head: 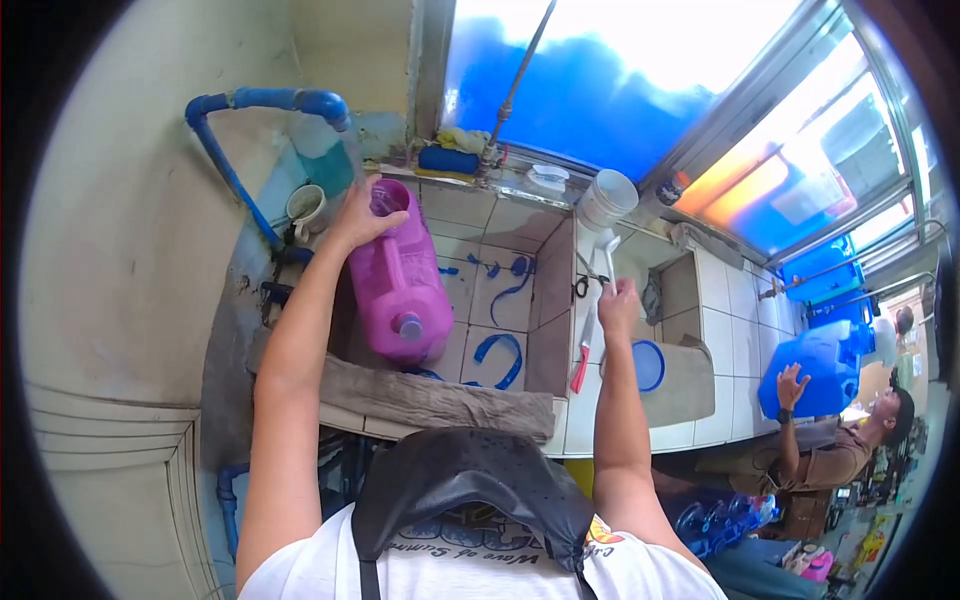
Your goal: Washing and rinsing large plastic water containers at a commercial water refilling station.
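Observation:
My left hand (367,217) rests at the round opening of a pink plastic water container (401,277), which lies in a tiled basin (491,225) with its small capped spout towards me. My right hand (621,304) is closed around the handle of a white brush (611,255), over the tiled ledge right of the basin. Close to that hand lie a knife with a red handle (581,364) and scissors with black handles (581,285). Torn strips of blue plastic (499,356) are on the basin floor. The far end of the brush is only partly clear.
A blue pipe (281,97) arches over the basin's left corner, above a white mug (306,208). Grey cloth (450,397) covers the front edge. A white bucket (607,199) and blue lid (646,366) are at right. Further right, a person (847,442) touches a blue container (806,371).

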A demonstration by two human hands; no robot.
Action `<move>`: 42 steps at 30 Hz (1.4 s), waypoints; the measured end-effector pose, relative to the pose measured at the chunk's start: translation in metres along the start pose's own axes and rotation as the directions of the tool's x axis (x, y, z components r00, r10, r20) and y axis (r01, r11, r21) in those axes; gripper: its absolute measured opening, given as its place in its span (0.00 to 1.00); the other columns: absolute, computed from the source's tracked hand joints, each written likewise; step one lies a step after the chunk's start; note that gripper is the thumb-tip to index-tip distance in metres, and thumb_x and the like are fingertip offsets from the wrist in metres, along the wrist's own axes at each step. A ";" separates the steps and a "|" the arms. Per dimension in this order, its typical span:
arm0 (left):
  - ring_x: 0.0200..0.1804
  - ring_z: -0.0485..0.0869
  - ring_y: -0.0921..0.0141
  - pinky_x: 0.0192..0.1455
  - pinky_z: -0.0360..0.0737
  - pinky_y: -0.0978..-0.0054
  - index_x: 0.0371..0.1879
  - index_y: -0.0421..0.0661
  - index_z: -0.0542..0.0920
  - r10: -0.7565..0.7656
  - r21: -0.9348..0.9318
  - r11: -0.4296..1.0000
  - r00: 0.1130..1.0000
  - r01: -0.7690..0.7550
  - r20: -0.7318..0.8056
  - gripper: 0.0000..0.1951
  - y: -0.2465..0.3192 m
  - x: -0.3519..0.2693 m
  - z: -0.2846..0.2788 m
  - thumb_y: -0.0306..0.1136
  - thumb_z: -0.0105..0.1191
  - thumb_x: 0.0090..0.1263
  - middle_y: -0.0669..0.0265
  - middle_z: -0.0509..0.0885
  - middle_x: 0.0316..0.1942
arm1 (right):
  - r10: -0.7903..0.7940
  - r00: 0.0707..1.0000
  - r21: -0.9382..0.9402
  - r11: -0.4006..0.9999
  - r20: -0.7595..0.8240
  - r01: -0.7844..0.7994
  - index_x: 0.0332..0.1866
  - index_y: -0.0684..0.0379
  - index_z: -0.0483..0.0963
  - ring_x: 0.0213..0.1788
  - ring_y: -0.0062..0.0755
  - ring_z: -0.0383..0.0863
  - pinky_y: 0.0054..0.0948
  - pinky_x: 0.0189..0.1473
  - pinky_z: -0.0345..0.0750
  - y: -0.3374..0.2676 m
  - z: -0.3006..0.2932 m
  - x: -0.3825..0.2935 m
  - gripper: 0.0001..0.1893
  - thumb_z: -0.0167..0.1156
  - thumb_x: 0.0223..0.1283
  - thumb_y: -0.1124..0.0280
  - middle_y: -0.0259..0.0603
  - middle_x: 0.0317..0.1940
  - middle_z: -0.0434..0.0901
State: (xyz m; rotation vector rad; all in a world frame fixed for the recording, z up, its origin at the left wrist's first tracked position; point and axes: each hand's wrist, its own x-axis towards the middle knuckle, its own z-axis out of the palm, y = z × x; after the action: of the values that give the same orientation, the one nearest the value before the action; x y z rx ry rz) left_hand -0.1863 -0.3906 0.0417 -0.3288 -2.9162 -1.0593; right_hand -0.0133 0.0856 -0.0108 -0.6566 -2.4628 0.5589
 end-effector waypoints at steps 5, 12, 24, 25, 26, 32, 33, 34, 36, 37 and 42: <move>0.77 0.57 0.47 0.79 0.56 0.55 0.79 0.38 0.42 -0.190 -0.315 0.945 0.939 0.094 -0.288 0.75 0.005 -0.045 0.028 0.61 0.79 0.37 0.39 0.55 0.76 | -0.289 0.918 0.245 0.943 0.273 0.225 0.60 0.55 0.74 0.45 0.60 0.85 0.50 0.48 0.80 -0.119 -0.028 0.003 0.22 0.62 0.60 0.67 0.56 0.39 0.86; 0.80 0.49 0.45 0.80 0.51 0.49 0.81 0.50 0.36 -0.534 -0.365 0.809 0.836 0.460 -0.130 0.73 0.018 -0.089 0.062 0.60 0.76 0.41 0.40 0.45 0.79 | -0.444 0.742 0.202 0.895 0.502 0.398 0.51 0.51 0.84 0.50 0.53 0.85 0.45 0.53 0.80 -0.256 0.011 -0.035 0.15 0.60 0.60 0.67 0.50 0.46 0.86; 0.81 0.48 0.46 0.81 0.50 0.53 0.81 0.46 0.37 -0.572 -0.355 0.787 0.812 0.505 -0.115 0.72 0.041 -0.101 0.045 0.58 0.76 0.44 0.38 0.43 0.79 | -0.425 0.592 0.066 0.845 0.685 0.531 0.43 0.60 0.85 0.49 0.53 0.86 0.43 0.53 0.82 -0.320 0.000 -0.005 0.14 0.63 0.51 0.70 0.54 0.46 0.86; 0.81 0.48 0.46 0.81 0.50 0.53 0.81 0.46 0.37 -0.576 -0.355 0.785 0.808 0.507 -0.119 0.72 0.037 -0.100 0.047 0.58 0.76 0.44 0.38 0.43 0.79 | -0.442 0.642 0.059 0.848 0.627 0.527 0.43 0.61 0.85 0.50 0.54 0.86 0.43 0.52 0.82 -0.329 0.008 -0.005 0.14 0.63 0.51 0.69 0.55 0.46 0.86; 0.80 0.47 0.45 0.80 0.50 0.49 0.80 0.48 0.36 -0.570 -0.365 0.790 0.810 0.493 -0.139 0.72 0.032 -0.100 0.051 0.60 0.76 0.43 0.40 0.44 0.79 | -0.449 0.636 0.066 0.845 0.628 0.531 0.43 0.61 0.85 0.50 0.54 0.86 0.43 0.52 0.82 -0.336 0.022 0.000 0.14 0.63 0.51 0.69 0.55 0.46 0.86; 0.80 0.48 0.45 0.80 0.49 0.49 0.81 0.49 0.37 -0.582 -0.383 0.776 0.804 0.501 -0.126 0.72 0.044 -0.096 0.052 0.62 0.76 0.42 0.42 0.45 0.79 | -0.522 0.562 -0.026 0.717 0.642 0.696 0.39 0.59 0.86 0.48 0.51 0.88 0.45 0.49 0.84 -0.397 0.071 0.017 0.10 0.62 0.54 0.69 0.53 0.41 0.87; 0.80 0.48 0.46 0.81 0.50 0.54 0.81 0.47 0.38 -0.593 -0.369 0.770 0.797 0.520 -0.116 0.72 0.045 -0.098 0.048 0.61 0.76 0.42 0.42 0.44 0.80 | -0.620 0.428 0.000 0.569 0.658 0.823 0.39 0.59 0.86 0.47 0.50 0.88 0.45 0.49 0.84 -0.411 0.071 0.011 0.10 0.62 0.55 0.69 0.52 0.42 0.87; 0.80 0.48 0.46 0.81 0.50 0.54 0.81 0.47 0.38 -0.603 -0.377 0.763 0.788 0.525 -0.123 0.72 0.045 -0.098 0.048 0.61 0.76 0.42 0.42 0.44 0.80 | -0.689 0.280 0.028 0.399 0.668 0.916 0.40 0.59 0.86 0.47 0.49 0.88 0.45 0.49 0.84 -0.421 0.070 0.005 0.11 0.62 0.55 0.68 0.51 0.42 0.87; 0.80 0.50 0.48 0.81 0.50 0.55 0.80 0.45 0.40 -0.597 -0.387 0.767 0.791 0.512 -0.136 0.73 0.041 -0.099 0.050 0.63 0.76 0.40 0.42 0.46 0.79 | -0.715 0.239 0.077 0.378 0.657 0.923 0.40 0.59 0.86 0.47 0.48 0.89 0.42 0.48 0.85 -0.438 0.061 -0.002 0.11 0.62 0.55 0.67 0.50 0.42 0.88; 0.80 0.50 0.48 0.81 0.50 0.55 0.80 0.45 0.40 -0.603 -0.396 0.761 0.786 0.514 -0.139 0.73 0.037 -0.098 0.053 0.63 0.76 0.40 0.42 0.46 0.79 | -0.727 0.168 0.113 0.320 0.665 0.941 0.41 0.59 0.86 0.48 0.47 0.89 0.41 0.48 0.85 -0.446 0.055 -0.004 0.12 0.63 0.54 0.68 0.49 0.43 0.88; 0.80 0.50 0.48 0.80 0.51 0.49 0.80 0.44 0.42 -0.574 -0.428 0.779 0.796 0.458 -0.193 0.72 0.029 -0.102 0.058 0.66 0.75 0.40 0.44 0.49 0.79 | -0.726 0.247 -0.030 0.297 0.642 0.954 0.42 0.59 0.85 0.50 0.47 0.88 0.42 0.50 0.85 -0.472 0.011 -0.010 0.13 0.66 0.50 0.70 0.53 0.44 0.87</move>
State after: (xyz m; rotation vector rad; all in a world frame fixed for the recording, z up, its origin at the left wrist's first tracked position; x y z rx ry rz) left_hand -0.0777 -0.3515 0.0066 0.6511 -2.5496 -1.5466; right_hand -0.1695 -0.2990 0.2152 0.9862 -2.9189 -0.3673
